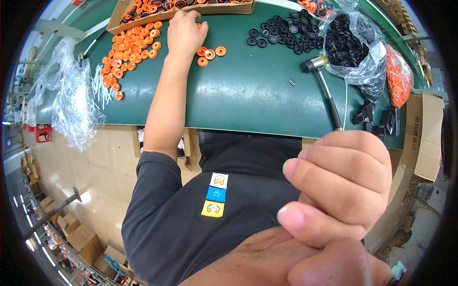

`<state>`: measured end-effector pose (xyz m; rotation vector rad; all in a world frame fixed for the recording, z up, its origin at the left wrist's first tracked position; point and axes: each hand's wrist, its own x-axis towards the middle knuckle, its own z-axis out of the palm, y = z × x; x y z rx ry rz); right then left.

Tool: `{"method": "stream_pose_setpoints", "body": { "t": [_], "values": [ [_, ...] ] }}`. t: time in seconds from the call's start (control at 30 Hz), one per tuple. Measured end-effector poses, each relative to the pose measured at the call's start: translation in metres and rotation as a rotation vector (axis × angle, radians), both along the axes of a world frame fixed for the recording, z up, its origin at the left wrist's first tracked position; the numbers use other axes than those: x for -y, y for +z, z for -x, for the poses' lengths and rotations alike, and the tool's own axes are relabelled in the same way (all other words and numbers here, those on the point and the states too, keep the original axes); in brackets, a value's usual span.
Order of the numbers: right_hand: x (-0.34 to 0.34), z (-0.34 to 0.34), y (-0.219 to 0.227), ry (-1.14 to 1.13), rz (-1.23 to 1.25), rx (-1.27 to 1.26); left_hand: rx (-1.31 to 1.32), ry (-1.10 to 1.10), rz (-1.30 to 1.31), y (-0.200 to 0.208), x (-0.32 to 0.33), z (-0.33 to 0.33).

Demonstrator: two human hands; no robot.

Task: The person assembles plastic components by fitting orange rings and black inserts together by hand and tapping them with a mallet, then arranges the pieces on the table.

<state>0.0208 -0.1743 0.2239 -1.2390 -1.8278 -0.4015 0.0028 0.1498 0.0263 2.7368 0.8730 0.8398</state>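
Across the green counter (248, 90), find orange wheels (129, 45) below the box (231, 8) and beside the left hand (186, 35). Cannot tell whether gripping one with those bent fingers (192, 15). Best to pinch by the rim. Note the right hand (343, 186), curled narrow, apparently empty.

I can read no lettering from here; dark printed characters (417, 138) run down the brown cardboard carton (428, 148), too small.
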Motion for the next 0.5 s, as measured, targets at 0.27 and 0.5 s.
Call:
{"method": "stream_pose_setpoints", "body": {
  "t": [0.27,0.5],
  "values": [
    [-0.061,-0.032,-0.025,0.040,0.233,-0.213,-0.103,-0.041,0.019,-0.016,-0.007,-0.003],
    [-0.092,-0.111,-0.184,-0.539,0.519,-0.071,0.047,-0.216,0.150,-0.003,0.025,-0.011]
  ]
}}
